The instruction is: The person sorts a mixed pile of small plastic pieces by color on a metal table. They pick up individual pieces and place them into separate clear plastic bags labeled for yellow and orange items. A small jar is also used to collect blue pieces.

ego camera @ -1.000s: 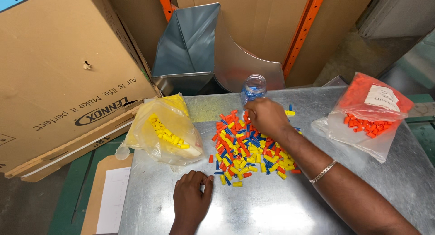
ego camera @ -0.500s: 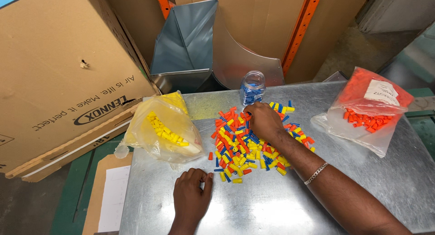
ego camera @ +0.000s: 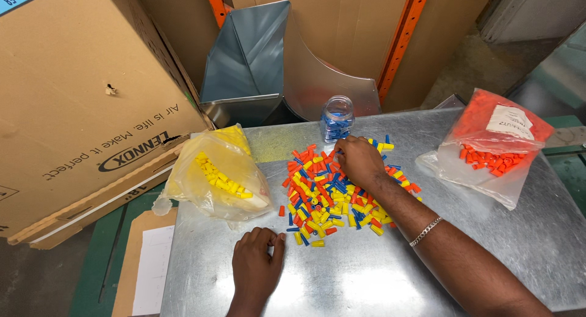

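A pile of small yellow, blue and orange plastic caps [ego camera: 320,198] lies spread on a metal table [ego camera: 378,280]. My right hand [ego camera: 360,163] rests on the far side of the pile, its fingertips down among the caps just in front of a small clear jar [ego camera: 337,118] holding blue caps. The fingertips are hidden by the back of the hand. On the bare table just in front of the pile lies my left hand [ego camera: 256,265], palm down and holding nothing.
A clear bag of yellow caps [ego camera: 217,176] sits left of the pile, a bag of orange caps [ego camera: 494,149] at the right. Behind the table stand a bent sheet-metal duct [ego camera: 256,60], a large cardboard box [ego camera: 73,97] and orange rack posts [ego camera: 403,42].
My right hand has slid a little to the far left of the pile, toward the jar. My left hand has stayed in place.
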